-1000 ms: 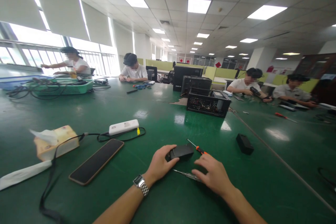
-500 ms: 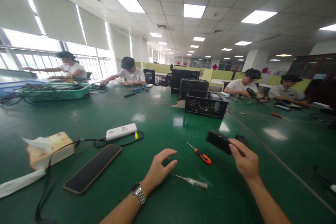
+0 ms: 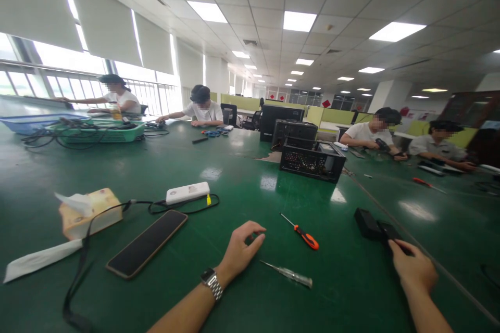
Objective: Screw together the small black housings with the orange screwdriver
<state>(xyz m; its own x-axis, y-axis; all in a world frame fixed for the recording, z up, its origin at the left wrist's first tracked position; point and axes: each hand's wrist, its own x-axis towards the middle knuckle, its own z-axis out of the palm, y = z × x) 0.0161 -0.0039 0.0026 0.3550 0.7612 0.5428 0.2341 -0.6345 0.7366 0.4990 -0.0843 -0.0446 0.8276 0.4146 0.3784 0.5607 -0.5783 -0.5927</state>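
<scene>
My right hand (image 3: 414,266) is at the right, its fingers closed round a flat black rectangular piece (image 3: 391,233). Just left of that piece lies a black block (image 3: 367,223) on the green tabletop; the two look close together, and I cannot tell whether they touch. My left hand (image 3: 242,247), a metal-band watch on its wrist, rests over the table with nothing in it, thumb and fingers apart. Near its fingertips lies a clear-handled screwdriver (image 3: 291,274). An orange-and-black screwdriver (image 3: 305,237) lies farther out, between my hands.
To the left are a phone (image 3: 147,243), a white power strip (image 3: 187,192) with cable, and a tissue pack (image 3: 94,213). Black computer cases (image 3: 311,160) stand mid-table. A green basket (image 3: 101,134) of cables sits far left. Several people work along the far side.
My right hand has moved right and down with the black piece, bringing it from the air to beside the other block. My left hand has stayed nearly still. The view has shifted slightly.
</scene>
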